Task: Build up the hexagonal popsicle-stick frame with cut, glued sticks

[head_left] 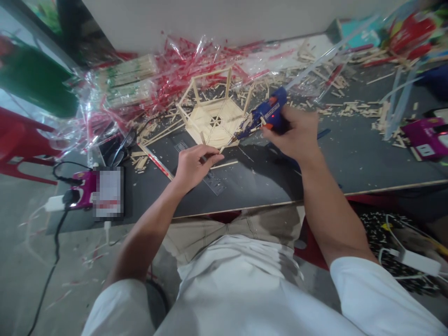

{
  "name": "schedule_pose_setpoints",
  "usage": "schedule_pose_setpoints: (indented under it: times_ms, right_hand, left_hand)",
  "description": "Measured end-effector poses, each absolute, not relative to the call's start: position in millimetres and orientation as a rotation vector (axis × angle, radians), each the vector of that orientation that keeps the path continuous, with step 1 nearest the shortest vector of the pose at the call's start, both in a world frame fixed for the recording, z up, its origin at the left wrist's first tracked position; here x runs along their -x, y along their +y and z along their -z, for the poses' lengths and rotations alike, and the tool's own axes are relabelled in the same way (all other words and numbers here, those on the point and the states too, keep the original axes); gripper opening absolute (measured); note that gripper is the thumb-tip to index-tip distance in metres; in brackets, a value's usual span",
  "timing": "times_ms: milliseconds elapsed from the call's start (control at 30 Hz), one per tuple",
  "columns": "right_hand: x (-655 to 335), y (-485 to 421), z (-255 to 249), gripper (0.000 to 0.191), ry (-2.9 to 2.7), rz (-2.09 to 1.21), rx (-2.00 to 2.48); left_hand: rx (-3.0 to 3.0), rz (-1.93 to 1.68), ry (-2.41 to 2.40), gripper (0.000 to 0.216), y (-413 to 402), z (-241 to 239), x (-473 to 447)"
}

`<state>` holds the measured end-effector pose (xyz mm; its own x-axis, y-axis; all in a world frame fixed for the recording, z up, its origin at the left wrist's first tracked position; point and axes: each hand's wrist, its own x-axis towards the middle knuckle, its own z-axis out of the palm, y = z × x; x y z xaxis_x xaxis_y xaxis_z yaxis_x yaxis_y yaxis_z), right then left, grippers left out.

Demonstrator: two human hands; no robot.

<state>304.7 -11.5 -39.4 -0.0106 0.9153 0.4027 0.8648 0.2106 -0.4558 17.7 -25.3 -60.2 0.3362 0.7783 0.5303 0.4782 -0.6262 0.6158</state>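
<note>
A hexagonal frame of pale wooden sticks lies on the dark table, with several posts standing up and a spoked opening in its base. At its near edge my left hand is closed in a pinch on a thin wooden stick, mostly hidden by the fingers. My right hand is wrapped round a blue hot glue gun with a small red light showing. The gun's nozzle points down and left, close to the frame's near right edge and the pinching fingers. A loose stick rests just right of my left hand.
Red and clear plastic wrappers and bundled sticks fill the back left. Stick offcuts scatter behind the frame. A purple power strip and a phone sit at the left edge; another purple power strip is at right.
</note>
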Motion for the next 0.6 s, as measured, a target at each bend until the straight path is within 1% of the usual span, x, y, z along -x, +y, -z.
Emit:
schedule_pose_setpoints:
  times_ms: [267,600]
  right_hand:
    - [-302.9,-10.2,38.3,0.02,-1.923,-0.061,1.644]
    - [-301.2,-11.5,37.6,0.023,-1.93,-0.058,1.609]
  left_hand:
    - [-2.299,-1.153,1.124,0.025,-25.6,61.0,-17.3]
    - [-2.296,-1.167,1.078,0.017,-24.7,64.4,-15.5]
